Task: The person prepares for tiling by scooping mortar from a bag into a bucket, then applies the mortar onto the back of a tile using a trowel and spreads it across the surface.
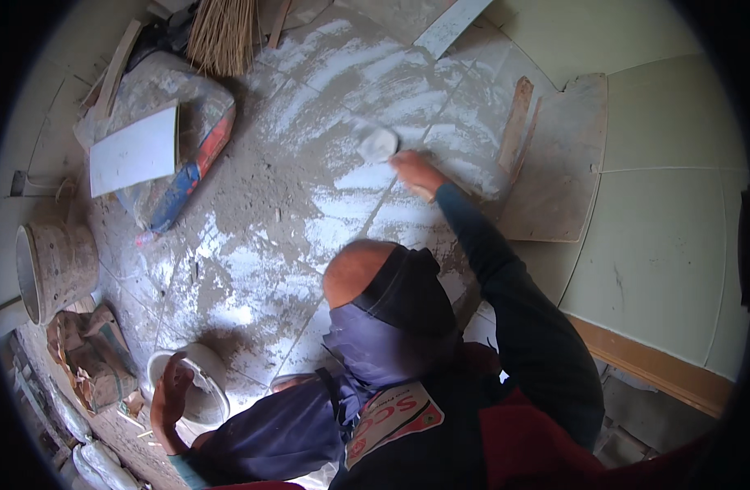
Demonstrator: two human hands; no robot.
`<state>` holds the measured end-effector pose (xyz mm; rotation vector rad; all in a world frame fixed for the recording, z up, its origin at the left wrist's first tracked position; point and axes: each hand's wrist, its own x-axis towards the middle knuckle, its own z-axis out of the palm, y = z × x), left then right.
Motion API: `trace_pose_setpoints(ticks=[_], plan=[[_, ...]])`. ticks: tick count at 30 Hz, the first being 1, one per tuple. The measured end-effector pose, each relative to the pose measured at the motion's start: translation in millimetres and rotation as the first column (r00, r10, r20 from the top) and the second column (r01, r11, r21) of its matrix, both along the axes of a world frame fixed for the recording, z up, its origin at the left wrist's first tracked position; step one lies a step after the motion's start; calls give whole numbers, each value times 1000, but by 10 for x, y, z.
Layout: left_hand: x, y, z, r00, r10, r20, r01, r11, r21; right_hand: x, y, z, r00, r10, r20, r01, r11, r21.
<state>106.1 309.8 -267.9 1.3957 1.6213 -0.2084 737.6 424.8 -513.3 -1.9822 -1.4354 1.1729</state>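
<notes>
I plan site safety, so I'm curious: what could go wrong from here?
The whitish round bucket might tip if the left hand at its rim pulls on it. The grey tiled floor, streaked white around the right hand, may be slippery underfoot. The white flat rectangular panel lying on the grey, blue and red bag could slide off if knocked.

Round white tool [379,145] smeared, motion blur; right hand [418,174] hides its grip. Left hand [172,392] blocks part of bucket [215,364], contents unclear. Straw broom [221,41] cut off, top edge. White panel [135,153] covers part of sack [202,98]. Floor crumbs [270,184] too small to identify.
</notes>
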Motion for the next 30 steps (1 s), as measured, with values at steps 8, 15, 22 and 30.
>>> trace_pose_setpoints(ticks=[8,15,22,30], plan=[[-344,-14,-357,998,67,-8,-67,998,-7,1760,334,15,779,-595,-196,614,788,51],[-395,-221,-406,977,132,-165,-154,980,-128,1446,910,456,881,-453,-137,421,882,-212],[-33,16,466,981,-4,-196,17,997,70,1604,1083,382,933,-286,218,248,951,186],[170,-44,300,966,246,85,-260,919,296,850,1160,257,889,-404,-217,357,906,-225]])
